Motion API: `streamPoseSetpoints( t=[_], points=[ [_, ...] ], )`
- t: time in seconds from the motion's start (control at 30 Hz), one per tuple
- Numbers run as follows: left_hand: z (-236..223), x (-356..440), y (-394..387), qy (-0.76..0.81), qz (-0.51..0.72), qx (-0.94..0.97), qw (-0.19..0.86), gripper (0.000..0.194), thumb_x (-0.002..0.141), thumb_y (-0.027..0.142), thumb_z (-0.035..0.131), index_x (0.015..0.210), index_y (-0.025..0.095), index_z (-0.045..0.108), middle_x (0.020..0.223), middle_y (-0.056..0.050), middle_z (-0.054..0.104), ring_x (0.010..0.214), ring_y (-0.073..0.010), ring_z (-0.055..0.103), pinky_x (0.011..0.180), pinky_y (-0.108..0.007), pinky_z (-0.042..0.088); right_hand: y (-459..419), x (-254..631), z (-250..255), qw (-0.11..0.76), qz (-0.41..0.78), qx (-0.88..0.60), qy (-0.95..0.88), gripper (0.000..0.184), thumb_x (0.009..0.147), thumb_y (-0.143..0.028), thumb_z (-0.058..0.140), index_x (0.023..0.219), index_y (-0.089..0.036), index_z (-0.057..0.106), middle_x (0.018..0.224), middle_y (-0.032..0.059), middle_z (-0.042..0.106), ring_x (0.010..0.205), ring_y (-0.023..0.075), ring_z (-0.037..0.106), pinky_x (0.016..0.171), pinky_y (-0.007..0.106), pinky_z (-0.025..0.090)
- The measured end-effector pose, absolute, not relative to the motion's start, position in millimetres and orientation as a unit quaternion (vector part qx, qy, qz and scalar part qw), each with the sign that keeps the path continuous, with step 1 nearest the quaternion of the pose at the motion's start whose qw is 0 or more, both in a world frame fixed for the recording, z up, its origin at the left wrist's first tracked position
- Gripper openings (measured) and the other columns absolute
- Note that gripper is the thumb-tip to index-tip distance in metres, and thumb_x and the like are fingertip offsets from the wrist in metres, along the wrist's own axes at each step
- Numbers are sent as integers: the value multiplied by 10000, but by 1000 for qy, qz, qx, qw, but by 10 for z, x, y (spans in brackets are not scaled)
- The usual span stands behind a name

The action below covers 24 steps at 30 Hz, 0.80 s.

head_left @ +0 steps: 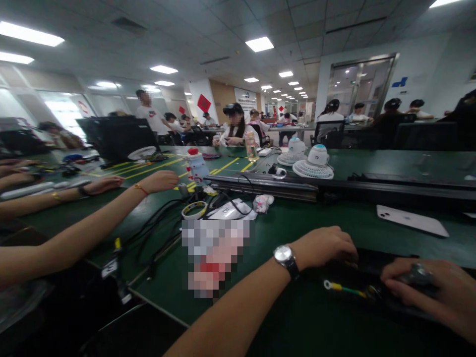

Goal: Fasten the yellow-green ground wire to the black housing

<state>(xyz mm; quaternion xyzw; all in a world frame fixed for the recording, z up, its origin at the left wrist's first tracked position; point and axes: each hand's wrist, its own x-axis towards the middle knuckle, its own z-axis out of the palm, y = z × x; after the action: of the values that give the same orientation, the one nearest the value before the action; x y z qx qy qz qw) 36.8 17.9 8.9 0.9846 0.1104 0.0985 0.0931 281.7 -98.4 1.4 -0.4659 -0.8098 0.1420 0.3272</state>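
At the lower right, my left hand (327,246), with a silver-faced watch on its wrist, is closed. Its curled fingertips point down at a dark black item (372,260) on the table; what they grip is hidden. Close by on the right, my right hand (442,287) is slightly blurred and also closed. A small grey metallic-looking piece (420,273) shows at its fingers; I cannot make out its kind. Between the hands and nearer to me lies a yellow-green wire (345,289) with a ring terminal at its end.
A pale phone (412,220) lies beyond my hands. Dark metal bars (264,186) cross the table, with two small fans (314,163) behind. Tape roll (194,210), black cables (163,213) and a plastic bag (232,210) lie centre-left. Another person's arm (100,213) reaches in from the left.
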Motion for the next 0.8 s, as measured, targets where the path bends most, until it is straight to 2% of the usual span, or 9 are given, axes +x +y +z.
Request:
streamPoseSetpoints(
  t=[0.07,0.13,0.33,0.8],
  points=[
    [110,386,214,96,121,982,109,146,978,208,575,1046,209,704,1088,-46,680,991,-154,568,865,-264,429,-1007,2764,194,254,184,-473,-823,174,976,-339,588,945,-284,751,863,-5,749,726,181,707,682,262,565],
    [96,405,277,86,140,979,122,130,966,263,610,1025,203,708,1043,-53,678,969,-164,567,847,-277,427,-1004,2704,331,232,206,-481,-820,170,991,-308,568,974,-253,728,856,-1,735,733,174,692,690,263,545],
    [60,416,341,89,153,976,130,146,940,316,653,1007,198,706,1034,-44,670,983,-169,556,849,-285,423,-996,2652,429,219,236,-495,-807,152,997,-272,556,991,-241,705,792,-27,703,684,150,666,634,250,505],
    [103,404,293,103,151,974,134,99,945,273,647,932,199,712,1020,-37,657,977,-161,545,836,-281,421,-1019,2675,420,237,198,-471,-826,161,991,-230,555,994,-234,716,898,-5,726,761,153,683,696,249,518]
  ],
)
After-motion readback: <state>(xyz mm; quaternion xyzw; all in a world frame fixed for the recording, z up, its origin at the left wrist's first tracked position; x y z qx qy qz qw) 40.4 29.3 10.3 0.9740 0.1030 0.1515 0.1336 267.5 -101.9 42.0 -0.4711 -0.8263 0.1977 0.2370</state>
